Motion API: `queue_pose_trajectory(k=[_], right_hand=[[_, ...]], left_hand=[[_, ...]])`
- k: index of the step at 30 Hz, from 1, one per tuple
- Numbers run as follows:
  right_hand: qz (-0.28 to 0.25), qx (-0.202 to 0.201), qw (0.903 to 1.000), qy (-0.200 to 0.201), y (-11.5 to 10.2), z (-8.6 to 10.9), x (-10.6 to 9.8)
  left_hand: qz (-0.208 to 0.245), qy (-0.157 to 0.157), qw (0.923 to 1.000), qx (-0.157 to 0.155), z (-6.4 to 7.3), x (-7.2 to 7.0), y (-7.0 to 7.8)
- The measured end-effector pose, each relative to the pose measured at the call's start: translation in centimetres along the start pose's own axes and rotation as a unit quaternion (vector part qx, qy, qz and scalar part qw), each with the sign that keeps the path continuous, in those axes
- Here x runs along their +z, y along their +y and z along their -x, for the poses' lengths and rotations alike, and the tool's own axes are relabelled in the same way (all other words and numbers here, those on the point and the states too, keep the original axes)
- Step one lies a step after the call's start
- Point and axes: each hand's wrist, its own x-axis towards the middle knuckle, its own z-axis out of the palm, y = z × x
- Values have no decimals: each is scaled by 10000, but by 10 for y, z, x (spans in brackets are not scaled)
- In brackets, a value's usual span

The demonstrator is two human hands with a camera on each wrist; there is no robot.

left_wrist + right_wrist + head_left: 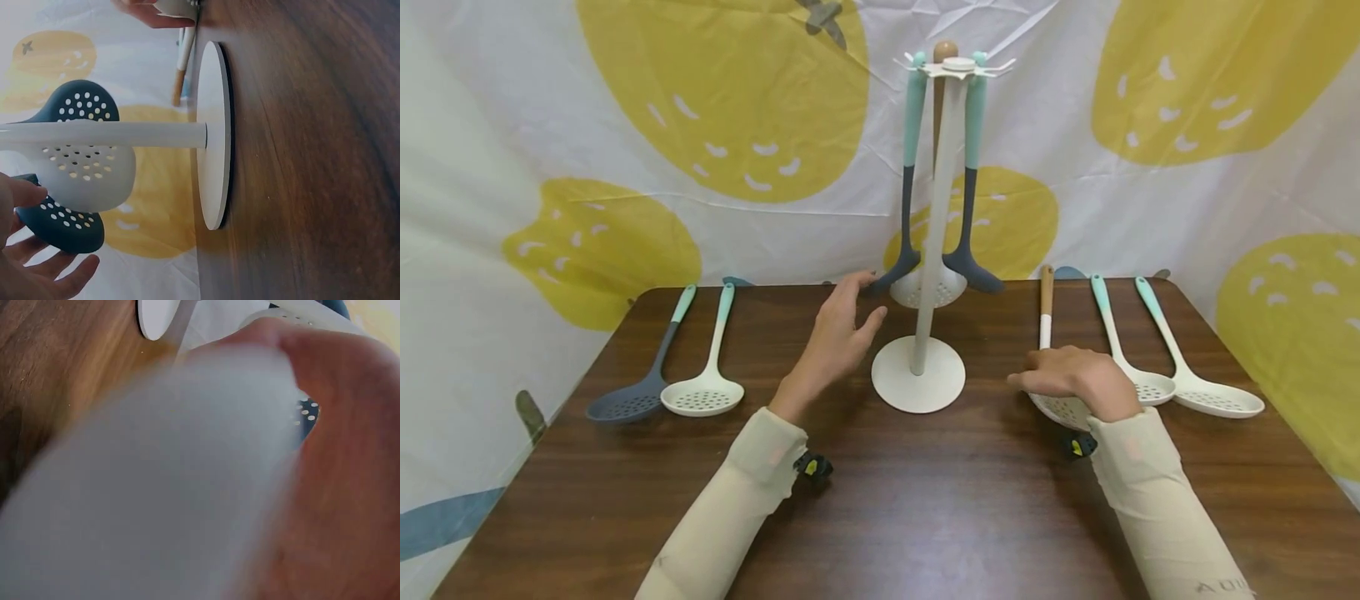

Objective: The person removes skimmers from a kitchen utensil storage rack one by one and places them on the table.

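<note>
A white stand with a round base holds two dark skimmers with mint handles and a white skimmer with a wooden handle. Beside the left hanging dark skimmer is my left hand, thumb and fingers spread about its perforated head; whether they touch it is unclear. At the right, my right hand is curled over the neck of a white skimmer with a wooden handle, gripping it and partly hiding it. A blurred pale shape covers most of the right wrist view.
Left on the brown table lie a dark skimmer and a white skimmer, both mint-handled. Two more white skimmers lie right of my right hand, the outer one near the table's side. A lemon-patterned cloth hangs behind.
</note>
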Motion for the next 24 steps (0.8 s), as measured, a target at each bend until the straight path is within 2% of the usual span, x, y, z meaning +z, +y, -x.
queue_pose_trajectory(k=[7,12,17,24], right_hand=[[164,-192,9997,40,4,-3,-1],[66,-225,9997,119,5,-2,-3],[-72,-251,9992,298,5,-1,-6],[-290,-409,9968,623,4,3,-9]], left_hand=[[20,-2,9999,-112,-1,-3,0],[-215,-14,9997,-137,1,-5,1],[-457,16,9989,-37,1,-7,0],[-522,140,9984,173,1,-5,-3]])
